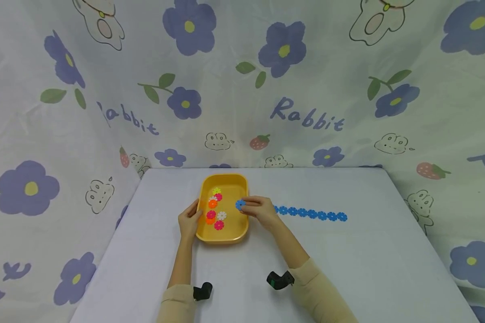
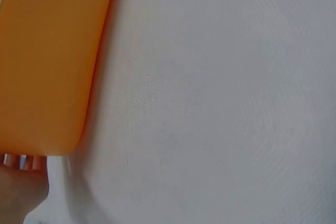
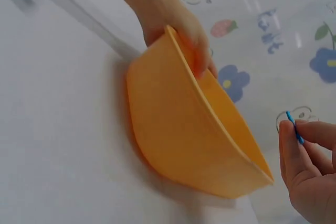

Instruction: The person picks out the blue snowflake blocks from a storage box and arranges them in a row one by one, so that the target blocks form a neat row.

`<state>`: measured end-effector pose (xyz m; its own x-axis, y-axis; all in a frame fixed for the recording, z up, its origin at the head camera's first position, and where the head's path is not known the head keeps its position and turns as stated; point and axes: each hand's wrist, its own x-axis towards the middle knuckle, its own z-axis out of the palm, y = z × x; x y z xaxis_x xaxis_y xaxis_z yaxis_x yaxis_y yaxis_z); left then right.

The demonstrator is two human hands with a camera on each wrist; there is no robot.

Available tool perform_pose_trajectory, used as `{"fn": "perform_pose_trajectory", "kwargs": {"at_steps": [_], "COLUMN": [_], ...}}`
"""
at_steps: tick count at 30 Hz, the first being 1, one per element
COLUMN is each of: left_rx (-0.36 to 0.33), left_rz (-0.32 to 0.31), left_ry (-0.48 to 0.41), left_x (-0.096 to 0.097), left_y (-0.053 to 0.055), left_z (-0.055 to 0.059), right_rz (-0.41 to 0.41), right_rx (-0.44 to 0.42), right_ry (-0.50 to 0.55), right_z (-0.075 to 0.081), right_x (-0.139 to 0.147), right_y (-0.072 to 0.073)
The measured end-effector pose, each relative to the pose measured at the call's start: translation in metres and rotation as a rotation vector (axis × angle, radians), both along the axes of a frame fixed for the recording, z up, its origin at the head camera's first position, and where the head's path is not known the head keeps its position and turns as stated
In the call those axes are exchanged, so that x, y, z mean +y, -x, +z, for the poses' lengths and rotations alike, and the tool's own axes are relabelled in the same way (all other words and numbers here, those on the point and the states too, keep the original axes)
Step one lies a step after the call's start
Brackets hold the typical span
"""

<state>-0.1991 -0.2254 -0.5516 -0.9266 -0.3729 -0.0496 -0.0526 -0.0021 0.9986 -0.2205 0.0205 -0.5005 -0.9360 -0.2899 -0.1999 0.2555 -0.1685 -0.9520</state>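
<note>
A yellow plastic tray (image 1: pixel 240 231) stands on the table, tilted up in the right wrist view, with several flower-shaped plastic discs (image 1: pixel 219 225) in pink, orange, white and yellow inside. My left hand (image 1: pixel 189 220) grips its left rim, the thumb over the edge as the right wrist view shows. Between thumb and fingertips my right hand (image 1: pixel 259 210) pinches a blue flower disc (image 3: pixel 294 127), held above the tray's right side. To the right, a row of several blue flower discs (image 1: pixel 312 214) lies on the table, its left end hidden behind the right hand.
The white table (image 1: pixel 372 269) reaches back to a printed fabric curtain (image 1: pixel 234 89) with flowers and rabbits. More of this fabric hangs at both sides. Dark wrist devices (image 1: pixel 280 280) stick out from both forearms.
</note>
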Motion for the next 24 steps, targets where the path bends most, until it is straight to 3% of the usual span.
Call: {"fn": "perform_pose_trajectory", "kwargs": {"at_steps": [14, 24], "left_rx": [-0.005, -0.005], "left_rz": [0.000, 0.002], "left_ry": [0.008, 0.021], "left_x": [0.001, 0.001], "left_y": [-0.002, -0.001], "left_z": [0.001, 0.000], "right_rz": [-0.057, -0.145], "right_rx": [0.105, 0.113], "right_ry": [-0.147, -0.123], "right_z": [-0.009, -0.019], "right_x": [0.113, 0.186], "right_y": [-0.001, -0.007]}}
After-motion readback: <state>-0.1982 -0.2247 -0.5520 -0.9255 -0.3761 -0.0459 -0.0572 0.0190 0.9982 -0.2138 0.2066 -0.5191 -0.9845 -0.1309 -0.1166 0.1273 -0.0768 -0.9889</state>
